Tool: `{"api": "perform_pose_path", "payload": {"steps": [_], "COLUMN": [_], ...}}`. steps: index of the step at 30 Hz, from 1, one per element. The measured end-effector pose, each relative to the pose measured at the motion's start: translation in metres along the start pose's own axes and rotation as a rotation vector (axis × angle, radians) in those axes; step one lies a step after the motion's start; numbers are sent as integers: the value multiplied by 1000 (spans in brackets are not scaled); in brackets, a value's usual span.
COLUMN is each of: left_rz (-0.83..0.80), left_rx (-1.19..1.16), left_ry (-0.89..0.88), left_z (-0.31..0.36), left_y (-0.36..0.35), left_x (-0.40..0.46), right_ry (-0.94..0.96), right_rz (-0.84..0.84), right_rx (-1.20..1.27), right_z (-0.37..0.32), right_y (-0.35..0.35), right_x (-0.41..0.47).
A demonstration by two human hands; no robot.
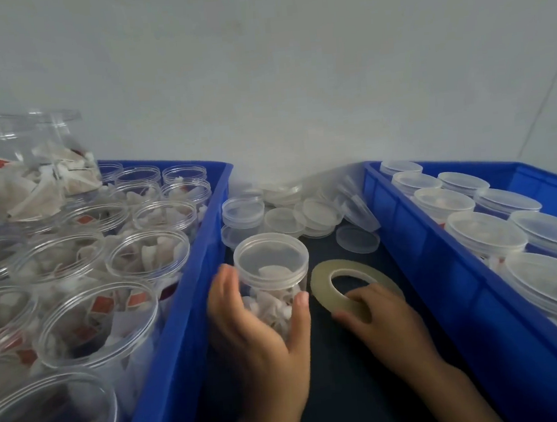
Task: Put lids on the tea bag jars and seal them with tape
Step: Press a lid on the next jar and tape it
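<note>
While my left hand (pixel 257 327) curls round the lidded jar (pixel 273 278) standing on the dark table (pixel 346 390) between the blue crates (pixel 185 320), my right hand (pixel 381 323) pinches the tape roll (pixel 323 281) lying just beside it.

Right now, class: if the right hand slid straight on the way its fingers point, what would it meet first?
The right hand already touches the tape roll, fingers aimed up-left across it. Beyond the roll, the lidded jar held by the left hand probably comes next, though depth is hard to judge.
</note>
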State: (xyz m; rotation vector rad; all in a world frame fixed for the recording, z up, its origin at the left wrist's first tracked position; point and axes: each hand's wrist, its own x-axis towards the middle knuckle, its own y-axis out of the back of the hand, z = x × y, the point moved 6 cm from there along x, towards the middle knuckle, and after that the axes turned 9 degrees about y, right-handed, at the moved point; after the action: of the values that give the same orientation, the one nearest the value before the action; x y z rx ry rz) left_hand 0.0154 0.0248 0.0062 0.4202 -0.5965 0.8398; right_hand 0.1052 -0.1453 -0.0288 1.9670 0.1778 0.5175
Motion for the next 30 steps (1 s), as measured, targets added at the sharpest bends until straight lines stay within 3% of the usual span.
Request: {"api": "perform_pose_path", "payload": {"steps": [2, 4, 8, 11, 19, 30], "left_rz": [-30, -222, -540, -709, -587, -624], "left_rx": [-40, 29, 222, 87, -63, 273], "left_ry": [-224, -257, 212, 489, 585, 358], "left_z": [19, 30, 11, -12, -26, -15], "left_y": [0, -14, -39, -49, -48, -42], "left_x": [-13, -24, -37, -45, -36, -34], "right_ry": [46, 84, 62, 37, 12, 6], "right_rz": [84, 66, -78, -112, -229, -206], "right_rx": [92, 151, 132, 113, 141, 159], "right_z": [-11, -20, -27, -25, -15, -9], "right_y": [17, 29, 32, 31, 30, 24], "right_x": [-6, -12, -19, -19, -21, -19]}}
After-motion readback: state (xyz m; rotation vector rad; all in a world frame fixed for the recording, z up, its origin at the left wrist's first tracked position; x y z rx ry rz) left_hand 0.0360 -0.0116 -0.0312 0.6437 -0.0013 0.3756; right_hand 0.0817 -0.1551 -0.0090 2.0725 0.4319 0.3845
